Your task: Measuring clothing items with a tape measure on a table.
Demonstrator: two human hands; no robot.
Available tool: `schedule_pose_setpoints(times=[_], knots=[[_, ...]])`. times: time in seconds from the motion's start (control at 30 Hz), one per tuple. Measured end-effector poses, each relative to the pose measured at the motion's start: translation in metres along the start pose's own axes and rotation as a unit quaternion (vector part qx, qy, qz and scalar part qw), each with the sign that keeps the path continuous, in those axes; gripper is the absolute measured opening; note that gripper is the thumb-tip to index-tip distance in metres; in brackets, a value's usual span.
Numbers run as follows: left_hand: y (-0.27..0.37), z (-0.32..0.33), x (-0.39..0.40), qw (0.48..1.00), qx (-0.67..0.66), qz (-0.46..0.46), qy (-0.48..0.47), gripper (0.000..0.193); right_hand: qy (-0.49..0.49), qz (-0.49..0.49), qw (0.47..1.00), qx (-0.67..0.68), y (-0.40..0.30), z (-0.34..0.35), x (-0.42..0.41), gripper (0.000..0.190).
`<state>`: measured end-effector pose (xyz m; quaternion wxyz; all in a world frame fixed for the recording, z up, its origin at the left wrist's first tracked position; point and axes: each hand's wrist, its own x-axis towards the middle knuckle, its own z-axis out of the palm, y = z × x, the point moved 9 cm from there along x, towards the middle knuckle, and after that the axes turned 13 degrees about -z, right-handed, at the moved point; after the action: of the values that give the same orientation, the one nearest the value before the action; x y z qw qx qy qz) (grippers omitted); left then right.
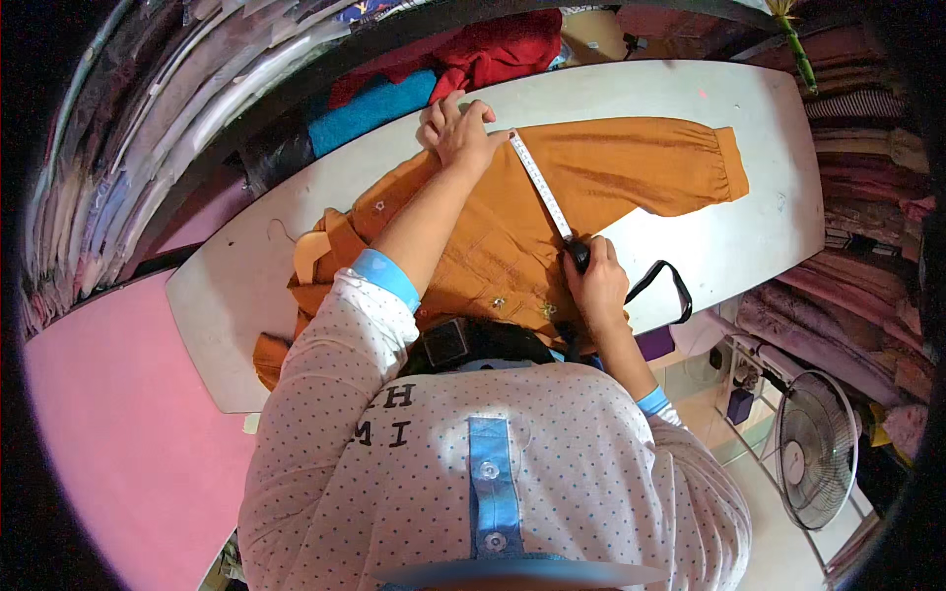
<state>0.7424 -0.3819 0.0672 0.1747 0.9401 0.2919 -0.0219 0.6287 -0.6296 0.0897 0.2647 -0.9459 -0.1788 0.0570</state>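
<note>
An orange-brown embroidered garment (480, 244) lies across the white table (244, 310), its gathered sleeve and cuff stretched towards the right. A pale hanger (311, 255) shows at its neck. My right hand (600, 284) grips the black case (577, 255) of a tape measure near the lower edge of the sleeve. From the case the white tape (541, 185) runs up and left over the fabric to the sleeve's upper edge. There my left hand (460, 137) rests, fingers spread, its thumb touching or very near the tape's end. A black strap loop (684, 295) lies right of my right hand.
Clothes in clear covers (170, 133) hang at the upper left. Red cloth (506, 48) and blue cloth (373, 111) lie beyond the table's far edge. Folded fabrics (857, 221) line the right side, above a standing fan (817, 451). A pink surface (133, 428) adjoins the table at left.
</note>
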Motion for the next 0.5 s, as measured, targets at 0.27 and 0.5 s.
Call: schedule_pose_setpoints(times=[0.27,0.5], knots=[[0.000,0.000,0.000,1.000,0.012,-0.011,-0.012,0.027,0.041,-0.025,0.999,0.021,0.001,-0.003,-0.017,0.026],[0.000,-0.001,-0.004,1.000,-0.017,-0.001,0.001,0.015,0.051,-0.018,0.998,0.018,0.003,-0.002,-0.020,0.026]])
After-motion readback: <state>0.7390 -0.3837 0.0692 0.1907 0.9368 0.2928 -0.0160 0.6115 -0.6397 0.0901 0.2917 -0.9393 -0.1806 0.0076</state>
